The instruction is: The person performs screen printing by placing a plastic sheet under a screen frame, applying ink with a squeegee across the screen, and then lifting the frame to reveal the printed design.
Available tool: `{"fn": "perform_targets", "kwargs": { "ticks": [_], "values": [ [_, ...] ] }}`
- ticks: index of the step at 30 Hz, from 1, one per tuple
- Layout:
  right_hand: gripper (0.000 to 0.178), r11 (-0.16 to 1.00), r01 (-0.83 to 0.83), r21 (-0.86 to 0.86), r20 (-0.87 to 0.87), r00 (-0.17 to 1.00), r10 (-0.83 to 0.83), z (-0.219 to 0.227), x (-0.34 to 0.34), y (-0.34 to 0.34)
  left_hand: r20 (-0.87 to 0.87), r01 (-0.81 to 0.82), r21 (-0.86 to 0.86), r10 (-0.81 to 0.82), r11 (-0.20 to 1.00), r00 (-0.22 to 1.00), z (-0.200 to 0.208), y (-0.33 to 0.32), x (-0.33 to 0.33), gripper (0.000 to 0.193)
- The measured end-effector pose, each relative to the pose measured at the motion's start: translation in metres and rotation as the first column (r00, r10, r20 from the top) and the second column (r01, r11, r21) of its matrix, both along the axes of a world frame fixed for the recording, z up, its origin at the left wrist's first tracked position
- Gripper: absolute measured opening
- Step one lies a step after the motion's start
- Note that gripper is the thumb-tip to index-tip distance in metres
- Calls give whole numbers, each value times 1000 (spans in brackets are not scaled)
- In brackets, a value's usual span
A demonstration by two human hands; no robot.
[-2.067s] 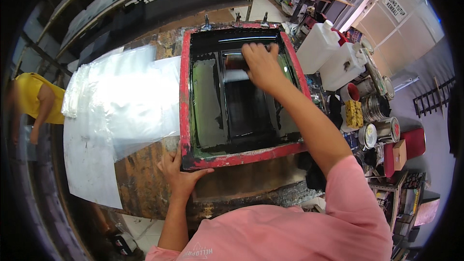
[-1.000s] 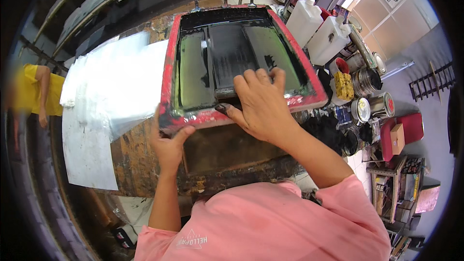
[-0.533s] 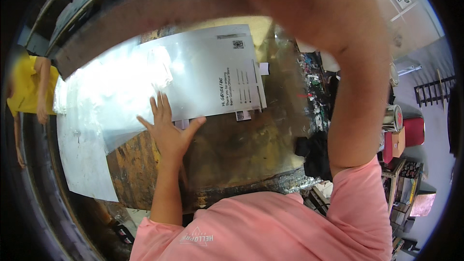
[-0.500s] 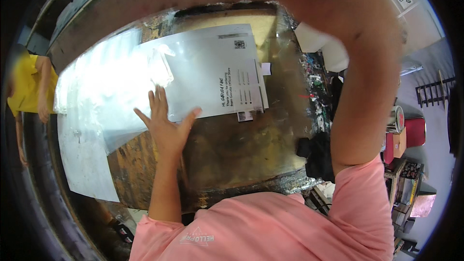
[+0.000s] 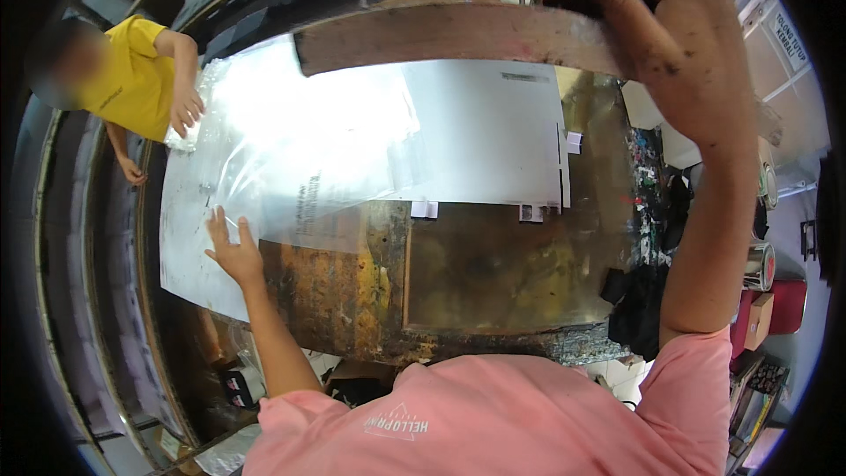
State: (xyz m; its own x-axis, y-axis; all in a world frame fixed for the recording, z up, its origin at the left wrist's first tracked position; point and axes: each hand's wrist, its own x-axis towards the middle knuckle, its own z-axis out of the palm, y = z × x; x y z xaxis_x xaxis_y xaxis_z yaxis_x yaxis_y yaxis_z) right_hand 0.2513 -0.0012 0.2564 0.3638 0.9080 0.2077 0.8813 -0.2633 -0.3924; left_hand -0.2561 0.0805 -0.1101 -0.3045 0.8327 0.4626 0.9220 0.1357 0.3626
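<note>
My left hand [image 5: 234, 256] has its fingers spread over the lower left edge of the glossy clear plastic sheets [image 5: 339, 194]. One of these sheets carries dark print. Beneath and to their right lies a white sheet [image 5: 493, 132] with small paper tabs [image 5: 425, 210] along its edges. At the upper right my right hand [image 5: 683, 53] is closed around the end of a raised wooden frame [image 5: 458, 35], with stained fingers partly in shadow. The frame's bar crosses above the white sheet; its other parts are out of sight or hard to make out.
The worktable [image 5: 520, 273] is stained and paint-crusted along its right edge. A black cloth [image 5: 641, 300] lies at its near right corner. On the left, a person in a yellow shirt [image 5: 141, 79] reaches to the sheets, beside long racks [image 5: 79, 282]. Cans [image 5: 760, 266] stand at right.
My left hand has moved left, and the printed plastic sheet has shifted left off the white sheet. The frame and right hand show more fully. The person in yellow now reaches to the sheets.
</note>
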Motion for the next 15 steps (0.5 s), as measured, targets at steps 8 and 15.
{"fn": "perform_targets", "kwargs": {
  "ticks": [8,15],
  "values": [
    [43,812,-411,415,620,780,78,-89,54,-9,-164,711,-240,-749,661,642,25,-34,214,76],
    [45,848,-407,340,589,795,145,-81,51,-9,-126,784,-271,-828,559,547,2,-50,283,92]
  ]
}}
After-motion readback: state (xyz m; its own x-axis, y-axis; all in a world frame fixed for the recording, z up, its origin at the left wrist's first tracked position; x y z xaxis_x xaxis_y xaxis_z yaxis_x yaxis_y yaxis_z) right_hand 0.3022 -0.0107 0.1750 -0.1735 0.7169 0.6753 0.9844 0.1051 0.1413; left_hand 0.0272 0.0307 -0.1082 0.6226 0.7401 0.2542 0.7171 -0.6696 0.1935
